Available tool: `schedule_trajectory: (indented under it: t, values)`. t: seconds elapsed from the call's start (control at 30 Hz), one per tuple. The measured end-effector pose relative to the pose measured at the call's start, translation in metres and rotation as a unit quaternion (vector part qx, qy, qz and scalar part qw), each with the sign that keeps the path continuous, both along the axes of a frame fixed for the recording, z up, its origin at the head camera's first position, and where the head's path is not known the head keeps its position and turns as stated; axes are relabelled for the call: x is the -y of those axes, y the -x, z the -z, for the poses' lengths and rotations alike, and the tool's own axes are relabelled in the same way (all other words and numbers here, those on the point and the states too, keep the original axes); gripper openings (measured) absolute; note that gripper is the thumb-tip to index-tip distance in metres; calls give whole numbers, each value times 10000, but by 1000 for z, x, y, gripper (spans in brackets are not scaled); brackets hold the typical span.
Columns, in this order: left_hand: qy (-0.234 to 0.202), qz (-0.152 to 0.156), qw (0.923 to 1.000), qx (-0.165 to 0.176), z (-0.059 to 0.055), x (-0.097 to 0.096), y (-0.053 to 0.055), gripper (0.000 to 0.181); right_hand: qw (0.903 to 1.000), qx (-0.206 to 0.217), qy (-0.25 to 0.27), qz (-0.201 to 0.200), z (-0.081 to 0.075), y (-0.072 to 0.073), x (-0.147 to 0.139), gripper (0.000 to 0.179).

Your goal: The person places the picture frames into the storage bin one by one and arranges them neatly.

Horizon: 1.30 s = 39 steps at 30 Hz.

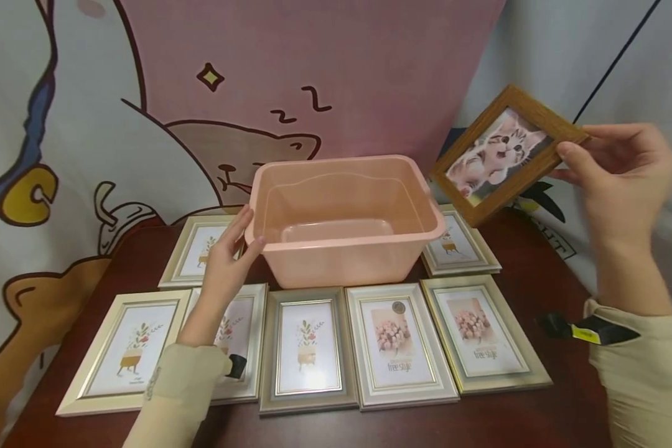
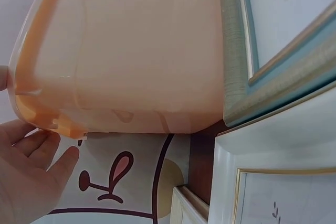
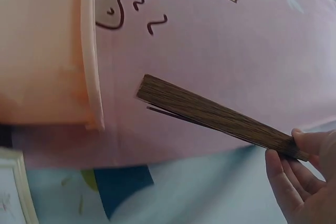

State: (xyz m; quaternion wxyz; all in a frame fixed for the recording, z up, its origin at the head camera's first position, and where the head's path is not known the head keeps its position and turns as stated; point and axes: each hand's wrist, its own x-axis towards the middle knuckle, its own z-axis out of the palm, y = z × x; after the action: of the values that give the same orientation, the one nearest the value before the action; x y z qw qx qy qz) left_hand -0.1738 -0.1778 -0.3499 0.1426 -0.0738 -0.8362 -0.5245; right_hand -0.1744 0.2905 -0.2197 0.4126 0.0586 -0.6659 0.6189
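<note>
A brown wooden picture frame (image 1: 495, 155) with a kitten photo is raised to the right of the pink plastic basin (image 1: 344, 262). My right hand (image 1: 630, 171) pinches it at one corner, thumb on the front and fingers behind. In the right wrist view the wooden frame (image 3: 205, 114) appears edge-on, a thin strip parting from its underside. My left hand (image 1: 226, 267) grips the basin's left rim, thumb over the edge and fingers outside; the left wrist view shows the fingers under the rim of the basin (image 2: 142, 51). Nothing is visible inside the basin.
Several pale picture frames lie flat in a row along the dark red table (image 1: 403, 429), including a silvery one (image 1: 308, 404) in the middle. Two more, a cream frame (image 1: 170, 264) and another frame (image 1: 470, 264), flank the basin. A cartoon-printed cloth (image 1: 369, 74) hangs behind.
</note>
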Motion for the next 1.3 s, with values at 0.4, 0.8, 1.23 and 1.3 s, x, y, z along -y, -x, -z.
schedule_trajectory:
  t: [0.4, 0.8, 1.23, 1.3]
  values:
    - [-14, 9, 10000, -6, 0, -2, -3, 59, 9977, -380, -109, -542, 33, 28, 61, 23]
    - [-58, -23, 9999, -101, -1, -2, -4, 58, 9831, 86, -1794, 359, 69, 33, 85, 27]
    - [28, -58, 9999, -133, -1, -3, -4, 59, 9673, 56, -2484, 513, 89, 26, 87, 26]
    - [14, -47, 9999, -126, -1, -3, -4, 60, 9677, 51, -2482, 432, 92, 26, 87, 25]
